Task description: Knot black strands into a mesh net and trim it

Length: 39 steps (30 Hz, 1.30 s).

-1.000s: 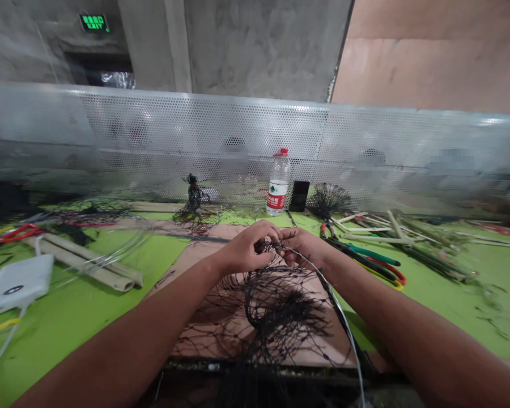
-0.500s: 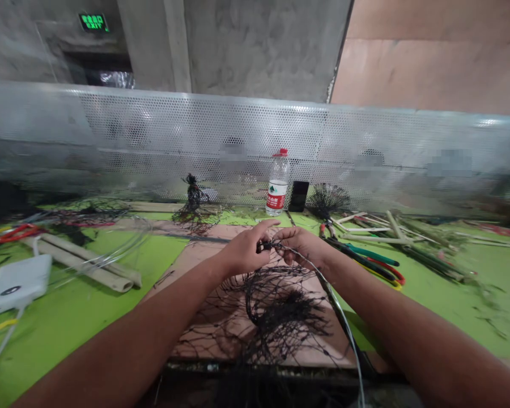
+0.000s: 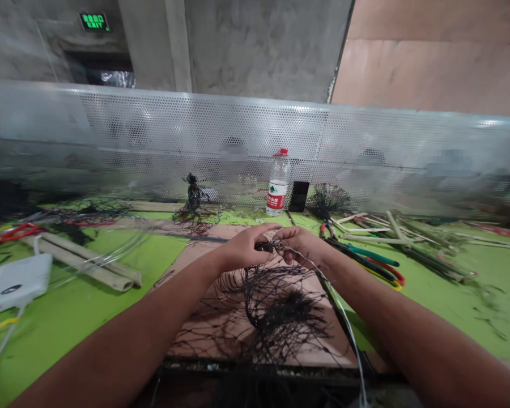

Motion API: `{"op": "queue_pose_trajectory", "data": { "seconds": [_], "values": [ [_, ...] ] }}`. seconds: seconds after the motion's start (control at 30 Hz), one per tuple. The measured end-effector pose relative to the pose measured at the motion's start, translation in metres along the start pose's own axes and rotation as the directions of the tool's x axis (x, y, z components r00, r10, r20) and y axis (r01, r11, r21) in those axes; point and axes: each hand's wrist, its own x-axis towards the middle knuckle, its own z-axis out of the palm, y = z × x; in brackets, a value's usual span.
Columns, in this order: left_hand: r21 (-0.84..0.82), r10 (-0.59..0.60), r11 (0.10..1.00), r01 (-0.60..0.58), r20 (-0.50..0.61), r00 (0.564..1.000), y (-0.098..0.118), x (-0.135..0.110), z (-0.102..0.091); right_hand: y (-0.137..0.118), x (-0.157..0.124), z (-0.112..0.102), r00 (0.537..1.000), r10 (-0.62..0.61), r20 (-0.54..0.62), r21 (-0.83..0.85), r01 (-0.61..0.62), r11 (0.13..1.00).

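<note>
Above a pinkish board [image 3: 187,260], my left hand [image 3: 247,247] curls around a gathered bunch of black netting [image 3: 267,246]. My right hand [image 3: 298,245] pinches a pale wire [image 3: 338,299] where it meets the bunch; its fingertips nearly touch those of the left. From there the wire runs down past my right forearm to the near edge. Loose black netting [image 3: 287,314] hangs below both hands and spreads over the board. How the wire is joined to the netting is partly covered by the fingers.
A red-capped water bottle [image 3: 276,190] and a black phone [image 3: 299,196] stand at the back, before a perforated metal screen [image 3: 204,124]. Pliers [image 3: 374,262] and thin sticks [image 3: 391,229] lie to the right. At left are bamboo tubes [image 3: 89,262], coiled wire and a white power bank [image 3: 15,286].
My left hand has shifted slightly left along the netting, and its raised index finger has curled down. The right hand stays nearly in place.
</note>
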Motion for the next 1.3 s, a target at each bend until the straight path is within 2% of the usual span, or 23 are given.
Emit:
{"op": "queue_pose_trajectory", "data": {
  "seconds": [0.13,0.33,0.53,0.73,0.97,1.07,1.17,1.23,1.3],
  "values": [
    [-0.05,-0.01,0.999,0.011,0.011,1.0,-0.002,0.001,0.0,0.002,0.002,-0.002,1.0,-0.024,0.007,-0.019,0.024,1.0],
    [-0.094,-0.007,0.996,0.01,0.037,0.999,-0.006,0.001,-0.001,0.002,0.003,-0.001,0.994,-0.106,-0.026,-0.148,0.101,0.984],
    [-0.038,-0.021,0.999,0.022,0.029,0.999,-0.004,0.001,-0.002,0.003,0.006,-0.002,0.977,-0.207,-0.058,-0.227,0.189,0.955],
    [0.047,0.023,0.999,-0.021,-0.05,0.998,-0.009,0.005,0.002,0.004,0.007,0.002,0.988,-0.128,-0.09,-0.099,0.119,0.988],
    [0.228,0.086,0.972,-0.051,-0.147,0.985,-0.013,0.006,0.003,-0.006,-0.004,0.011,0.995,0.062,-0.072,0.147,-0.051,0.988],
    [0.314,0.261,0.928,-0.2,-0.164,0.951,-0.012,0.005,0.001,-0.007,-0.005,0.011,0.994,0.089,-0.057,0.193,-0.076,0.978],
    [0.384,0.484,0.828,-0.409,-0.12,0.867,-0.01,0.004,-0.001,-0.007,-0.005,0.011,0.996,0.078,-0.048,0.217,-0.065,0.974],
    [0.429,0.571,0.762,-0.484,-0.093,0.816,-0.009,0.004,-0.002,-0.008,-0.006,0.012,0.996,0.083,-0.037,0.213,-0.073,0.974],
    [0.465,0.613,0.725,-0.509,-0.099,0.784,-0.009,0.005,-0.003,-0.009,-0.006,0.013,0.995,0.096,-0.032,0.199,-0.088,0.976]
  ]
}}
